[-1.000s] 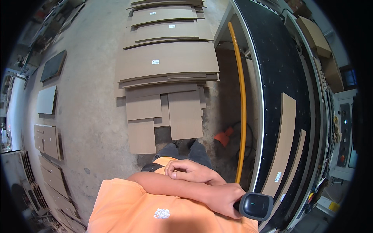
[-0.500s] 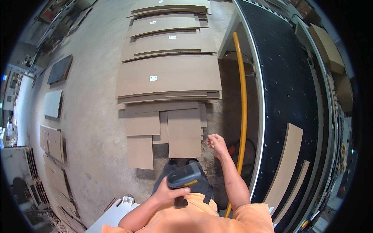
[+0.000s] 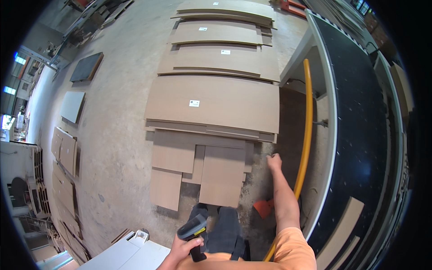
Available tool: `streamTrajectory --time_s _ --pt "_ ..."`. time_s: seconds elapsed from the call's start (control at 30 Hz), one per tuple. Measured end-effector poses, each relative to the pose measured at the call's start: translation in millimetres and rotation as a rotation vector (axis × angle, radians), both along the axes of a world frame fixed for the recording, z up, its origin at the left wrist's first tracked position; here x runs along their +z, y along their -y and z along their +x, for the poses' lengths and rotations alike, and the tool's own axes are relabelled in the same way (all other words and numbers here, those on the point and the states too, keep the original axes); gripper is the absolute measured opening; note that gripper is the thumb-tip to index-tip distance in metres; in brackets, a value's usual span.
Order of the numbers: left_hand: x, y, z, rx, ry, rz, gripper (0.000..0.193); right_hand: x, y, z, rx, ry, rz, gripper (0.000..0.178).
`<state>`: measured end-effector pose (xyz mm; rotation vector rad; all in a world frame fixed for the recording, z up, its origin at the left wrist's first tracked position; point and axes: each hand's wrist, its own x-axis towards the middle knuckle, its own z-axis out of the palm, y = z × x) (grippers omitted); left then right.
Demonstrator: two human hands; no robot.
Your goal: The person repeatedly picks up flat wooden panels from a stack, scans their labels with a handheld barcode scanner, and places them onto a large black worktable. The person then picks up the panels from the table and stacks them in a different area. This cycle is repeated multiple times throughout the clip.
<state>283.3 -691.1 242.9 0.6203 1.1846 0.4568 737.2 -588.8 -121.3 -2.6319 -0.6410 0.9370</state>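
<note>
My left hand (image 3: 182,249) is wrapped round the grip of a dark grey handheld barcode scanner (image 3: 192,227), held low in front of my body. My right arm reaches forward, and my right hand (image 3: 274,162) hangs over the floor with its fingers curled closed. Whatever they may hold is too small to make out. To the left of that hand lie several smaller brown boards (image 3: 222,174), overlapping beside my feet. Beyond them rests a stack of wide brown boards (image 3: 216,96) with a white label (image 3: 194,103) on its top panel.
A yellow rail (image 3: 308,128) runs along the black machine table (image 3: 360,117) on my right. Board strips (image 3: 340,230) lie on that table. An orange-red object (image 3: 263,208) sits on the floor. More boards (image 3: 65,155) line the left, and a white surface (image 3: 128,252) stands near my left arm.
My view has shifted, so the boards appear lower and farther right. My right arm has stretched farther forward. The scanner in my left hand now sits lower and tilts more.
</note>
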Motion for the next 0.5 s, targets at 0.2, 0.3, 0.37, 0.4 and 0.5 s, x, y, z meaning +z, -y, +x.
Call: streamTrajectory --time_s 0.2,0.3,0.37,0.4,0.5 --pt "-60.5 13.2 -0.4 0.19 -0.21 -0.096 0.044 -26.3 -116.3 61.1 -0.015 0.257 0.246 0.066" --pt "-77.6 15.3 -2.5 0.161 -0.271 -0.137 0.049 -38.0 -144.6 74.8 -0.05 0.107 0.275 0.071" --pt "-88.2 12.6 -5.6 0.094 -0.277 -0.141 0.049 -47.5 -147.5 81.5 -0.104 0.096 0.257 0.076" --pt "-96.1 8.8 -6.3 0.065 -0.278 -0.138 0.046 -52.5 -142.7 82.2 -0.105 0.059 0.245 0.076" --pt "-128.4 -15.1 -7.3 -0.036 -0.169 -0.074 0.048 -65.2 -104.3 61.7 -0.206 -0.067 0.218 0.051"
